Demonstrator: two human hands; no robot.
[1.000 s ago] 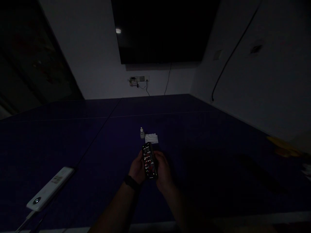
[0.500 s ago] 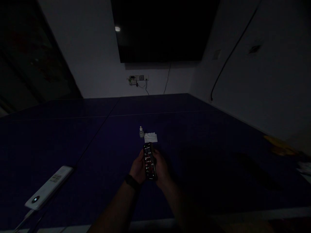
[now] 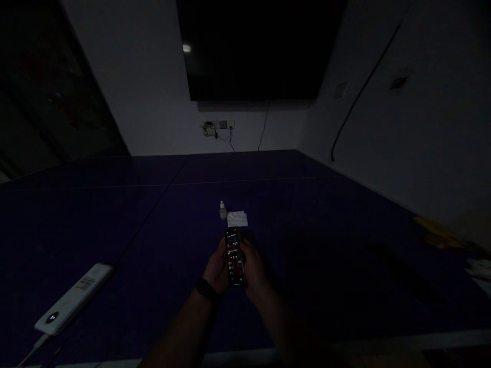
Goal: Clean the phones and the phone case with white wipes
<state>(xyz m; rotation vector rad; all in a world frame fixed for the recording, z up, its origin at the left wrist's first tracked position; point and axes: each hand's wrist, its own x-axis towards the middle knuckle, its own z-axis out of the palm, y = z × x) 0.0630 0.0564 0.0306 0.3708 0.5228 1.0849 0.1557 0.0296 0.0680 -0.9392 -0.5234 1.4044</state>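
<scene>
The left hand (image 3: 217,267) and right hand (image 3: 254,267) hold a lit smartphone (image 3: 235,259) between them, just below the centre of the frame. The grip of each hand is closed on one long side of the phone, its screen facing up toward the camera; the fingers beneath it are hidden. A dark wristband (image 3: 207,290) circles the left wrist. Just above the phone in the frame, a folded white cloth or tissue (image 3: 237,219) lies flat on the dark blue counter (image 3: 307,204), and just left of it a small white-capped bottle (image 3: 223,211) stands upright. At lower left, well apart from the hands, a white power bank (image 3: 74,299) lies slantwise, its small round display lit and a white cable (image 3: 32,350) at its lower end. A large dark television (image 3: 261,51) fills the upper middle, above wall sockets (image 3: 220,124) with cords. Something yellow (image 3: 439,233), too dim to identify, lies at the right edge.
</scene>
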